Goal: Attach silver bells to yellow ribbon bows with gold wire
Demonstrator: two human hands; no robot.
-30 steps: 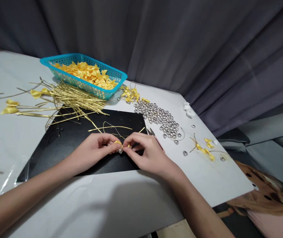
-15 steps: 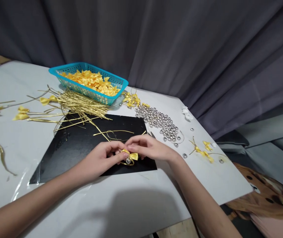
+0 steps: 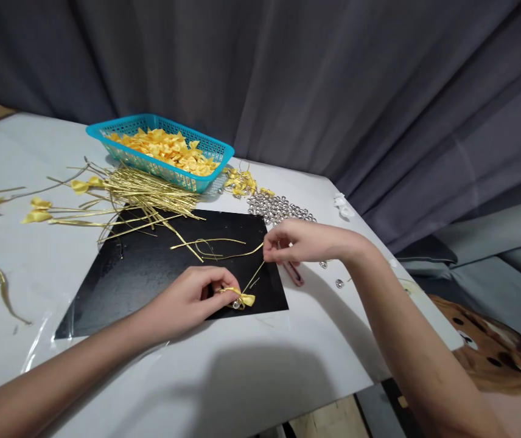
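Observation:
My left hand (image 3: 203,292) pinches a yellow ribbon bow (image 3: 247,300) low over the black mat (image 3: 160,267). A shiny silver bead (image 3: 236,303) sits at the bow's middle. From the bow a thin gold wire (image 3: 254,277) runs up and right, pulled straight. Its far end is between the closed fingertips of my right hand (image 3: 290,241). Just under that hand lies a small pinkish tool (image 3: 294,274), partly hidden, whose kind I cannot make out. Loose gold wire pieces (image 3: 224,241) rest on the mat beyond my left hand.
A blue basket (image 3: 160,167) full of yellow bows stands at the back, with a bundle of gold wires (image 3: 146,191) before it. Silver beads (image 3: 279,207) lie in a pile right of the mat. More bows with wires (image 3: 39,213) lie at the left. Dark curtains (image 3: 260,79) hang behind.
My right hand has moved away from the bow, up and to the right, drawing the wire out straight. My left hand keeps hold of the bow. The pinkish tool has come into view.

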